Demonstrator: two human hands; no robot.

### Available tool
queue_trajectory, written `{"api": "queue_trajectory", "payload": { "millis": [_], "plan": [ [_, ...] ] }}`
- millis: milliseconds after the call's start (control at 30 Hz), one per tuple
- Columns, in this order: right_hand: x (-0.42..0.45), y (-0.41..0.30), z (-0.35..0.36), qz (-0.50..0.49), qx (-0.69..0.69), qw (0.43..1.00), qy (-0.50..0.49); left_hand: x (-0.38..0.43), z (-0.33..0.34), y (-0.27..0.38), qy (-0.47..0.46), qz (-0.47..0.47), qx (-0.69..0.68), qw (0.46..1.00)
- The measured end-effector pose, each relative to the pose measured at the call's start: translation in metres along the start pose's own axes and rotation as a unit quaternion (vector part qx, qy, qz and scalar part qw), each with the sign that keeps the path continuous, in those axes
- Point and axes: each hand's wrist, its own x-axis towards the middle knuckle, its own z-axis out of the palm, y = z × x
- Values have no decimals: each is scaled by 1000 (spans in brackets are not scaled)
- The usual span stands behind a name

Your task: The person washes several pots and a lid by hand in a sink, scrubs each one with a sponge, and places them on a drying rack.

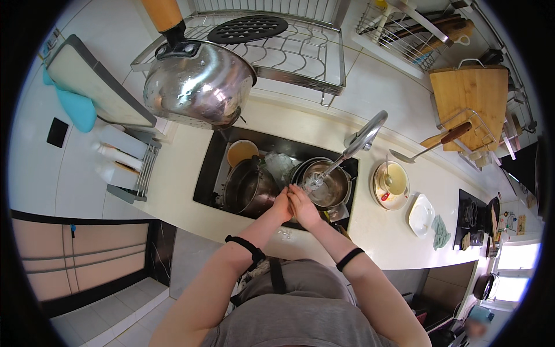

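Note:
My left hand (283,205) and my right hand (303,204) meet over the near edge of a dark sink (206,184), fingertips touching beside the water stream from a metal faucet (366,130). Whether anything lies between the palms cannot be seen. Under the faucet's spout stands a round metal pot (334,199) with water in it. Left of my hands a large dark metal pot (243,191) lies tilted. A yellowish bowl (242,152) sits in the sink's back left corner, and crumpled clear plastic (279,165) rests between the pots.
A metal saucepan (199,86) with a wooden handle hangs high at the left, by a wire dish rack (299,78). Right of the sink are a stacked bowl and plate (376,191), a white dish (421,215), a green cloth (440,233) and a black stove (466,217).

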Motion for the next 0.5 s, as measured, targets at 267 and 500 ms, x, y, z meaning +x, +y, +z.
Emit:
{"api": "queue_trajectory", "payload": {
  "millis": [267,500],
  "plan": [
    [-14,4,-18,2,8,997,-72,-11,2,19,-35,-25,-42,998],
    [9,12,-13,28,-3,999,-32,-14,9,13,0,10,38,999]
  ]
}}
